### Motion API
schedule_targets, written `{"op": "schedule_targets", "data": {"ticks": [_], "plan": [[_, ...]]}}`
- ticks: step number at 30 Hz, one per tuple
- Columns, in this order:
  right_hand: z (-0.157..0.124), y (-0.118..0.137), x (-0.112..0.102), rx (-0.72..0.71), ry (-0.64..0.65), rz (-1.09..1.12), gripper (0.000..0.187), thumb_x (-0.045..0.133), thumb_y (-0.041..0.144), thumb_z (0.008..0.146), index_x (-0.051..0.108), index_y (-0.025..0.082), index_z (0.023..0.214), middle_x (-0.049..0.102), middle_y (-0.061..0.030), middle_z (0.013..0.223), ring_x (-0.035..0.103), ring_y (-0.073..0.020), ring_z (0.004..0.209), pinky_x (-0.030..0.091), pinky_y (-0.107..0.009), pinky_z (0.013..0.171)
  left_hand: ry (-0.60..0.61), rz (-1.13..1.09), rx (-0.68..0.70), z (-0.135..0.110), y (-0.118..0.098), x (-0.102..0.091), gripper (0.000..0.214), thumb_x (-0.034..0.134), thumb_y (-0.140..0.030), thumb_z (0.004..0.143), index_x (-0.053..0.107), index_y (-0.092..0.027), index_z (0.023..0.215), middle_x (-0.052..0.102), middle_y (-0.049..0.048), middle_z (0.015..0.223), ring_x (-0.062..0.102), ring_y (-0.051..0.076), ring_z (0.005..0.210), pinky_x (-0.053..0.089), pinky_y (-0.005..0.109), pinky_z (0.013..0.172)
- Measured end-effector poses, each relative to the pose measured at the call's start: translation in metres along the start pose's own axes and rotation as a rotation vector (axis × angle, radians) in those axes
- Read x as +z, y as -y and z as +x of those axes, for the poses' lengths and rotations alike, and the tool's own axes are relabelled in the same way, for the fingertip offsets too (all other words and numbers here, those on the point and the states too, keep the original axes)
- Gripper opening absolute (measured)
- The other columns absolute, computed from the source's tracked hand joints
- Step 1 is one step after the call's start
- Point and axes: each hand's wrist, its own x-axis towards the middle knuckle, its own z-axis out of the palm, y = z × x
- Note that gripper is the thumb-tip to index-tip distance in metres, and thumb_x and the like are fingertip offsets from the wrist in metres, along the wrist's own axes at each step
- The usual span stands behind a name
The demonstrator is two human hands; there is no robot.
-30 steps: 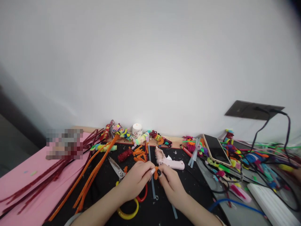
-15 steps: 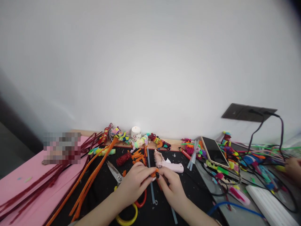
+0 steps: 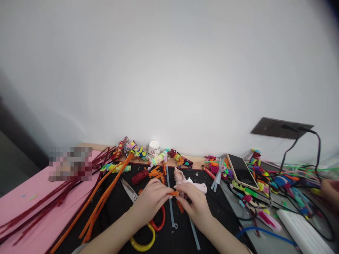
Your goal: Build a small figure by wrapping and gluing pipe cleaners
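Forearms slant inward from near side of black mat, hands almost meeting. Left hand: back up, knuckles raised, thumb and forefinger clamped on orange chenille piece, held over mat's middle. Right hand: fingers curled, thumb and forefinger at piece's right end; whether clamped, cannot tell. Scissors lie partly hidden under left wrist. Glue gun just beyond right hand. Cut orange pieces near mat's far edge.

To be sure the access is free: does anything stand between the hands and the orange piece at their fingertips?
Nothing visible does: the left hand and the right hand both touch the orange piece. The scissors lie further left.
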Motion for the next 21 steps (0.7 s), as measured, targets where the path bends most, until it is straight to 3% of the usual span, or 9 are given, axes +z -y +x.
{"op": "schedule_targets", "data": {"ticks": [4,21], "plan": [[-0.003,-0.003,0.001,-0.048,0.017,-0.02,0.02,0.056,0.01,0.082,0.061,0.019,0.1,0.067,-0.0066,0.089,0.062,-0.0168,0.082,0.052,-0.028,0.075,0.002,0.017,0.019,-0.001,0.001,0.0,0.017,0.046,-0.017,0.089,0.061,-0.019,0.097,0.068,0.0006,0.085,0.06,0.013,0.076,0.039,0.032,0.084],[-0.004,-0.011,0.004,0.026,0.062,-0.065,0.01,0.054,0.019,0.086,0.062,0.021,0.091,0.068,-0.0045,0.084,0.063,-0.016,0.08,0.052,-0.03,0.074,-0.014,0.18,0.02,0.0,0.006,-0.004,0.018,0.047,-0.025,0.09,0.063,-0.018,0.086,0.07,-0.0006,0.081,0.061,0.012,0.073,0.035,0.033,0.086]]}}
